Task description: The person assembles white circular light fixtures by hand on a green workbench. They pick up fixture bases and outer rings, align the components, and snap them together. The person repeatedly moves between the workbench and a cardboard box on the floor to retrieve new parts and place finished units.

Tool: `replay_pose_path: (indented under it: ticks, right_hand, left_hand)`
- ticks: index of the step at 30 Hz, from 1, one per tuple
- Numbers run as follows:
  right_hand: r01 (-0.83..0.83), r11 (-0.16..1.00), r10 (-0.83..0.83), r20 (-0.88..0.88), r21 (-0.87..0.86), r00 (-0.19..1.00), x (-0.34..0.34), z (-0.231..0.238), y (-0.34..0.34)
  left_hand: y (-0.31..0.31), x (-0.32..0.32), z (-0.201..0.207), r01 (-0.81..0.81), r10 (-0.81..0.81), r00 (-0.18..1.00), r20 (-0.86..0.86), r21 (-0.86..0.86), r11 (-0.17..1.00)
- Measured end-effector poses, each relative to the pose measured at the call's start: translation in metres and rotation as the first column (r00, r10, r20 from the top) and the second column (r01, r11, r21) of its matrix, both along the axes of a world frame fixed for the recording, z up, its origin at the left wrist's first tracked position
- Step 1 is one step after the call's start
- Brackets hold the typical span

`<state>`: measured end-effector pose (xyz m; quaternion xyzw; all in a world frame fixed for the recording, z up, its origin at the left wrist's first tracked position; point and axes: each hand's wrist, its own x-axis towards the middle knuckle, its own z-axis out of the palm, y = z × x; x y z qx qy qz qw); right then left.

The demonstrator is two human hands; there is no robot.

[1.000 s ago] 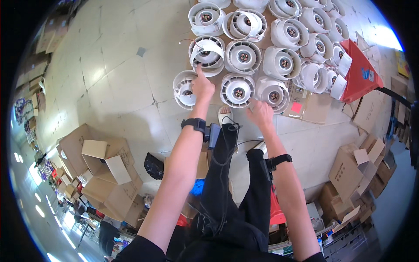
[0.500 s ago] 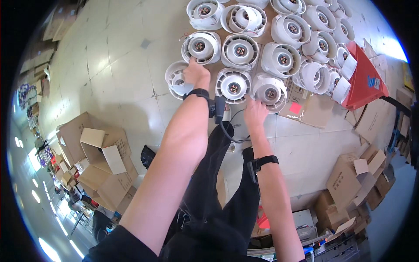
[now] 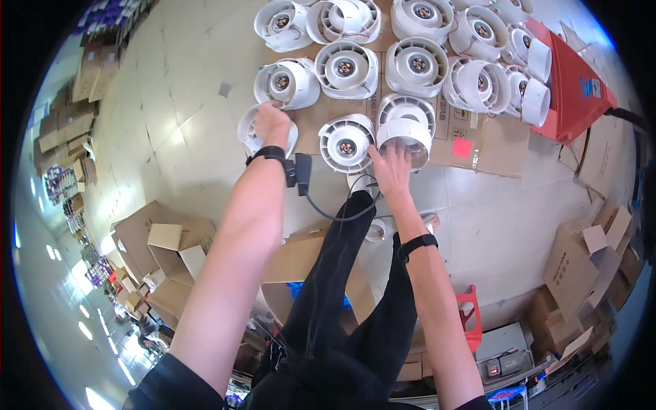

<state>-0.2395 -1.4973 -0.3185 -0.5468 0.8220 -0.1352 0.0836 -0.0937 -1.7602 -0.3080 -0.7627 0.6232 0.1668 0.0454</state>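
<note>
White round fan units with dark motor hubs stand in rows on flat cardboard. My left hand [image 3: 272, 124] is closed over the rim of the nearest left fan unit [image 3: 287, 139], partly covering it. My right hand [image 3: 393, 171] reaches over the near edge of another fan unit [image 3: 412, 109], whose wide white ring tilts toward me. Its fingers go inside that ring, with the thumb outside by the left wall. Close beside the thumb stands a fan unit [image 3: 347, 142] with radial vanes. Wrist straps are on both arms; a dark device with a cable hangs at the left one.
A red wedge-shaped thing [image 3: 567, 82] with a black bar stands right of the fans. Open cartons lie at left [image 3: 171, 253] and right [image 3: 581, 253]. A carton [image 3: 294, 260] and a red plastic stool [image 3: 470, 318] are near my legs. A white ring [image 3: 376, 230] lies by my feet.
The view has shifted, and most fans now appear farther left and up. The right-hand fan's ring has tilted toward me, and my right fingers have moved into it. My left hand stays on its fan.
</note>
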Motion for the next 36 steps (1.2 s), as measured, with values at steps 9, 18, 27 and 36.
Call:
replay_pose_path:
  ticks: [9, 18, 27, 36]
  right_hand:
    - [-0.115, 0.993, 0.115, -0.015, -0.006, 0.993, -0.029, 0.016, 0.005]
    - [-0.113, 0.981, 0.134, 0.129, -0.158, 0.983, -0.037, 0.095, 0.037]
    - [0.405, 0.913, -0.397, 0.334, 0.049, 0.855, 0.033, 0.186, 0.280]
    - [0.966, 0.259, -0.926, 0.289, 0.024, 0.242, 0.161, 0.258, 0.546]
  left_hand:
    - [-0.021, 0.022, 0.031, -0.001, 0.039, 0.988, -0.149, 0.246, 0.969]
    - [-0.027, 0.126, 0.075, 0.065, 0.073, 0.964, -0.257, 0.491, 0.868]
    - [0.019, 0.193, 0.172, 0.559, -0.305, 0.765, -0.567, 0.349, 0.752]
    - [0.274, 0.003, 0.205, 0.811, -0.682, 0.566, -0.464, 0.462, 0.359]
